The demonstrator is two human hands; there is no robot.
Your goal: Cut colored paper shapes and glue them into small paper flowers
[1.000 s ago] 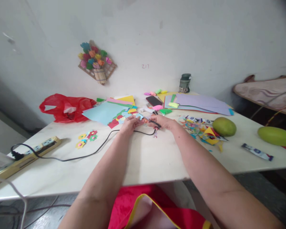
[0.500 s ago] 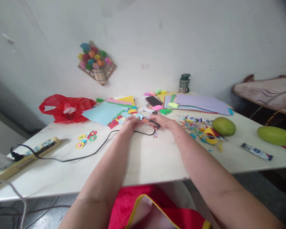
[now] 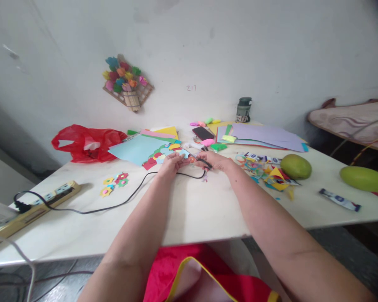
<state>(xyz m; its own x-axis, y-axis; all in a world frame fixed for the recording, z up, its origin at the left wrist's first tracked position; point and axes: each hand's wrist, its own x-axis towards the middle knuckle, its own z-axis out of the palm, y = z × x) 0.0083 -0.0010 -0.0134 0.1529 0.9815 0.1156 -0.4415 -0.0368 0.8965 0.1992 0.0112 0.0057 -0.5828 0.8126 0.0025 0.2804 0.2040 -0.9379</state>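
Note:
My right hand (image 3: 214, 161) is closed around the dark handles of a pair of scissors (image 3: 204, 162), whose blades point up and left. Just left of it, my left hand (image 3: 173, 162) pinches a small piece of paper, orange or red in part, beside the blades; its exact shape is too small to tell. Behind my left hand lie cut paper shapes (image 3: 159, 155) in red, yellow, green and blue. Small paper flowers (image 3: 122, 179) rest on the white table to the left. A black cord (image 3: 129, 201) runs past both hands.
Coloured sheets (image 3: 138, 149) and a red plastic bag (image 3: 91, 144) lie at the back left. A phone (image 3: 203, 134), a white glue gun (image 3: 193, 145) and purple sheets (image 3: 264, 136) are behind my hands. Paper scraps (image 3: 258, 167) and green fruit (image 3: 296, 167) are right; a power strip (image 3: 53, 201) is left.

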